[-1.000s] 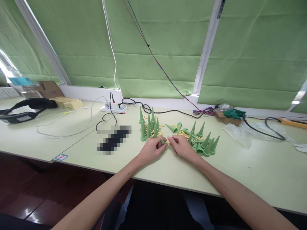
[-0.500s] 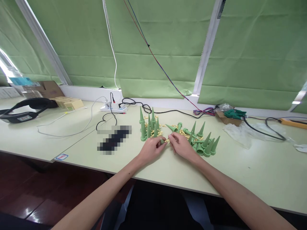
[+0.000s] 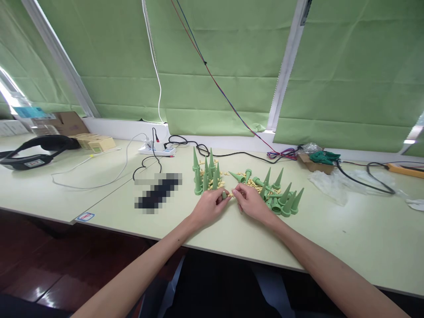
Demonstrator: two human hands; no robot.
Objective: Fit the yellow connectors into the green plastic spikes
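Note:
My left hand (image 3: 210,206) is closed on a green cone (image 3: 224,194), most of it hidden by the fingers. Close by on the right, my right hand (image 3: 250,202) has its fingers pinched together at a small yellow piece (image 3: 232,195) near the cone. Beyond my left hand several green cones (image 3: 198,182) stand upright among small yellow pieces (image 3: 212,185). More green cones (image 3: 286,206), some upright and some lying, are beside my right hand, with yellow pieces (image 3: 258,182) between them.
A black headset (image 3: 36,161) and small boxes (image 3: 99,144) lie at the left of the table (image 3: 357,247). A power strip (image 3: 156,150) with cables is at the back. At the right are a cardboard box (image 3: 314,165), plastic bags (image 3: 331,185) and a black cable (image 3: 361,181).
Both hands stay almost in place. The fingers of my right hand have shifted slightly beside the cone in my left hand.

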